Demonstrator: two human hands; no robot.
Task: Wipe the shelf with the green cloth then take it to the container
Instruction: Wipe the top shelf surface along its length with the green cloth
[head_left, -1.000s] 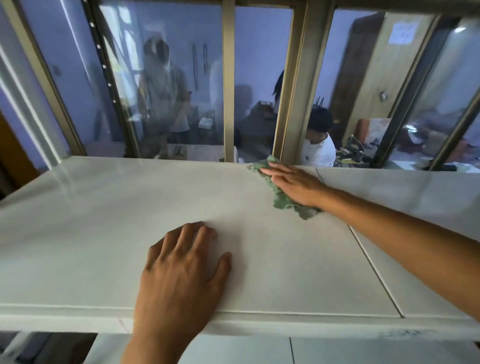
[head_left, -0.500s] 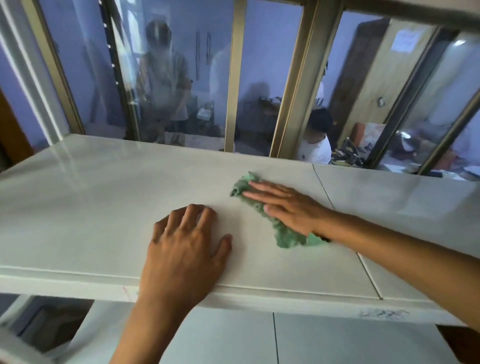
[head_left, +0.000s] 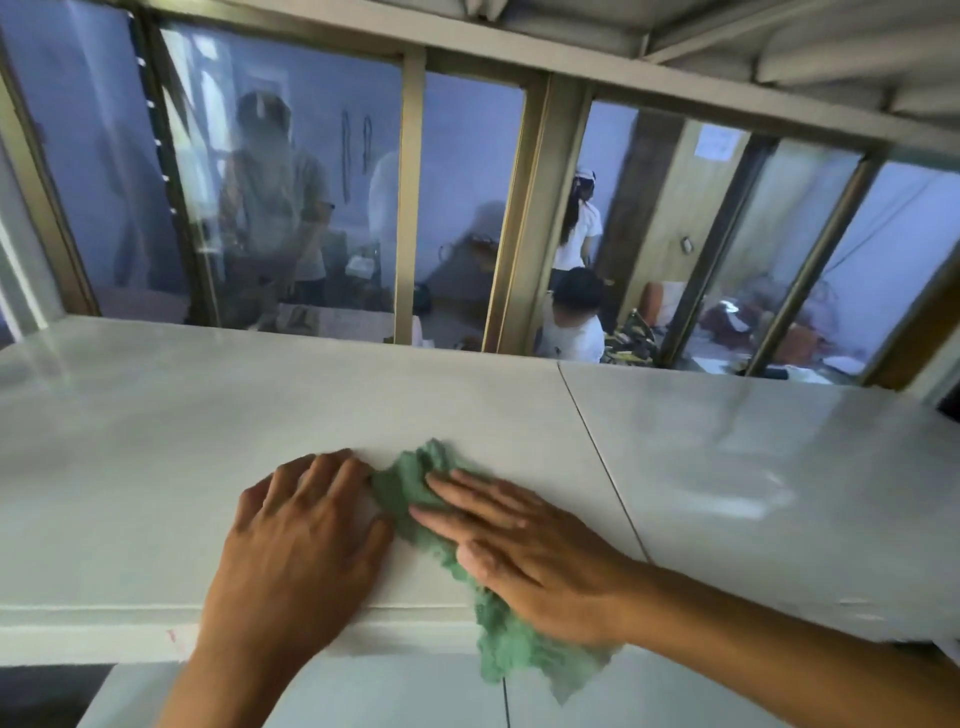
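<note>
The right hand's fingers (head_left: 467, 499) lie flat and together, pressing the cloth (head_left: 410, 486) onto the shelf (head_left: 208, 415); they grip nothing, only hold it down. The right hand (head_left: 530, 556) sits at the shelf's front edge, and the cloth's lower end (head_left: 514, 649) hangs off that edge below the palm. The left hand (head_left: 301, 545) rests flat just beside it, fingers spread a little, its fingertips touching the cloth's left side. A seam (head_left: 597, 447) in the shelf runs just right of the right hand. Behind the shelf stands a glazed window (head_left: 467, 208) with tan frames; people are dimly visible through the glass. Another shelf (head_left: 779, 41) hangs overhead. Compared with half a second ago, the right hand and cloth have been drawn from mid-shelf to the front edge, closing the gap to the left hand, which has stayed in place.
</note>
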